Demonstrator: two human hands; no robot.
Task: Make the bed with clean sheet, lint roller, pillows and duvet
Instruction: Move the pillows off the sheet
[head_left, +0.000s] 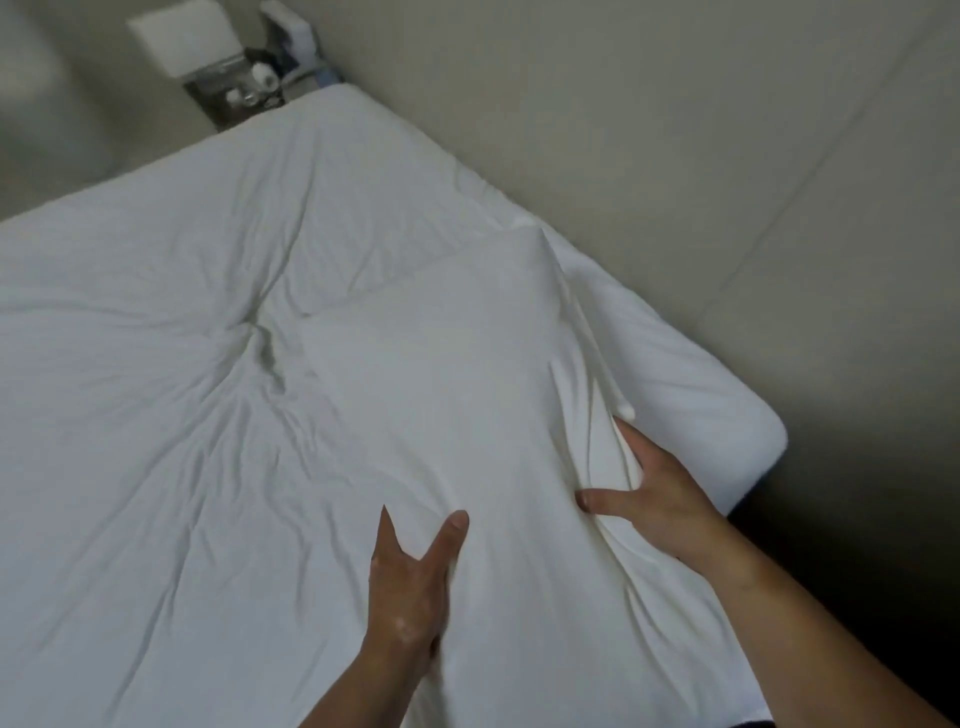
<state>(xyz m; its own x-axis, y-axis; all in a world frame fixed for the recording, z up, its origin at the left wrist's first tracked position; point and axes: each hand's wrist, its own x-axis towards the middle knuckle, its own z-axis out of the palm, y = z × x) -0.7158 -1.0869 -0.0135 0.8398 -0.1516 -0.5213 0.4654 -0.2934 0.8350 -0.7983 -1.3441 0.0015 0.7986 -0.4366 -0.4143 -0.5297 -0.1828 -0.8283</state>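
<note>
The white pillow lies lengthwise on the bed, near the edge that runs along the wall, with its far corner raised to a point. The right hand grasps the pillow's right edge: the thumb presses across the top and the fingers curl round the side. The left hand holds the pillow's near left side, thumb spread on top, while its fingers go out of sight under the fabric. To the left of the pillow and beyond it the white sheet covers the bed in loose creases that gather into a dimple just beside the pillow's left edge. To the right of the pillow stands the pale wall. Far beyond the pillow, past the bed's far corner, a small counter carries several blurred items.
</note>
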